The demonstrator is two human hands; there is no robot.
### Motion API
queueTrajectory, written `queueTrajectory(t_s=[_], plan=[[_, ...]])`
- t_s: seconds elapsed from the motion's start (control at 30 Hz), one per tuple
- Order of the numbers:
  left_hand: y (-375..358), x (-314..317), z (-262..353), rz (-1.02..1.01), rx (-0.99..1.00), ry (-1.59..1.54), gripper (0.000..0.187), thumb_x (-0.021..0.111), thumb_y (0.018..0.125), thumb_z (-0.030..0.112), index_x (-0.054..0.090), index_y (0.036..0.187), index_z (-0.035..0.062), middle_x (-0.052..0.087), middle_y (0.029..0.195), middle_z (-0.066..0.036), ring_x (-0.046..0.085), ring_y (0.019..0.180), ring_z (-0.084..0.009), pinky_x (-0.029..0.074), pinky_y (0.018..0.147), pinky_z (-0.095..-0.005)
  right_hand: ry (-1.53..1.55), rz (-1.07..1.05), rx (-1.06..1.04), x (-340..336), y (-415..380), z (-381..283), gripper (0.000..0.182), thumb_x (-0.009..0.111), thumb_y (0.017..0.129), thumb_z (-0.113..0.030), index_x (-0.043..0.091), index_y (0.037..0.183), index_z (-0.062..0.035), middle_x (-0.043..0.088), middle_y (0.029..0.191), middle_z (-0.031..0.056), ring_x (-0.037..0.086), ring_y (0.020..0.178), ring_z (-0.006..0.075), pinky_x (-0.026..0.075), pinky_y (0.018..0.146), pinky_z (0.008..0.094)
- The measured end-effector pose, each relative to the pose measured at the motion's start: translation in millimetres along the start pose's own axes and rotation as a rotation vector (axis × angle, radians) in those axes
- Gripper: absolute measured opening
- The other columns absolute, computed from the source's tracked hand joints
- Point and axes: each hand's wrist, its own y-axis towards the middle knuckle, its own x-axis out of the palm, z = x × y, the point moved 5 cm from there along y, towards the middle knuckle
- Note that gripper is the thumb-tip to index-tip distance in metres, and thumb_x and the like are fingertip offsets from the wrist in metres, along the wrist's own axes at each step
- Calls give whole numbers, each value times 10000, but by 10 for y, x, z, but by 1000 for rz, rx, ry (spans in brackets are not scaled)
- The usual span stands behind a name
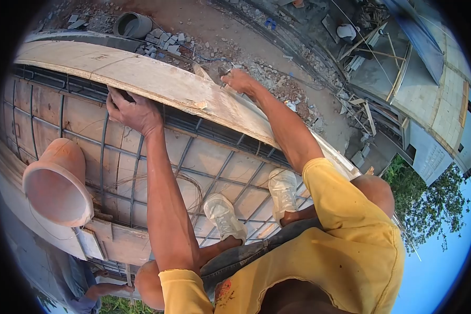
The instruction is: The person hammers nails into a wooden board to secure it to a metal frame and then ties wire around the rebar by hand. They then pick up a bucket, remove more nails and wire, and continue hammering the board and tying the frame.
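A long plywood board [141, 73] runs along the outer side of a steel rebar grid [136, 152]. My left hand [135, 112] is closed at the board's inner edge, its bent fingers against the wood and its fingertips partly hidden there. Across the board, my right hand [240, 82] reaches over the far edge with fingers pinched together. Whatever lies between them is too small to make out. A small wood piece [202, 72] stands beside that hand. My shoes [224, 215] rest on the rebar, near a loop of thin wire [191, 183].
A pinkish bucket [57, 183] lies tipped at the left. Below it, another person's arm [107, 289] shows near the formwork. The ground beyond the board lies lower, with rubble [167, 42], a concrete ring [133, 25] and timber framing [390, 63].
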Motion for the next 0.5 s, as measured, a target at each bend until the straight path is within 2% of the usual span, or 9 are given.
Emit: queueTrajectory(t_s=[0.07, 0.17, 0.23, 0.3, 0.4, 0.5], plan=[[6, 0, -3, -2, -17, 1, 713, 463, 1004, 566, 473, 1471, 27, 457, 1377, -270, 421, 1261, -401, 324, 1075, -511, 3, -26, 22, -58, -83, -69, 524, 624, 945, -366, 595, 1178, 102, 666, 1121, 268, 668, 998, 326, 527, 820, 460], [33, 15, 10, -7, -21, -21, 723, 470, 999, 574, 468, 1477, 32, 436, 1389, -285, 420, 1256, -412, 340, 1063, -509, 78, 226, -129, -243, 98, 63, 420, 637, 960, -391, 608, 836, 9, 603, 777, 92, 556, 681, 205, 450, 605, 390], [2, -21, 22, -21, -16, -49, 744, 472, 993, 592, 461, 1482, 32, 434, 1383, -290, 418, 1253, -417, 344, 1059, -513, 194, 235, -92, -615, 72, -17, 408, 638, 964, -393, 586, 801, -23, 550, 695, 56, 515, 632, 169, 427, 567, 381], [5, -13, 20, -25, -13, -54, 755, 475, 990, 598, 457, 1482, 25, 432, 1382, -292, 416, 1256, -416, 343, 1062, -512, 303, 298, -94, -993, -22, -133, 394, 641, 964, -395, 580, 815, -35, 503, 658, 22, 483, 610, 143, 397, 536, 361], [5, -6, 0, -47, 10, -72, 772, 490, 986, 597, 452, 1476, 1, 430, 1374, -298, 410, 1263, -416, 351, 1063, -509, 393, 249, -104, -1082, 52, -39, 402, 639, 966, -392, 577, 851, -12, 494, 657, 25, 485, 603, 152, 382, 512, 353], [-1, 3, -28, -32, 24, -46, 772, 503, 989, 585, 452, 1466, -20, 434, 1369, -299, 409, 1267, -417, 361, 1068, -493, 220, 165, 51, -189, 107, 119, 546, 649, 952, -378, 595, 1171, 119, 697, 951, 192, 650, 843, 271, 509, 758, 408]])
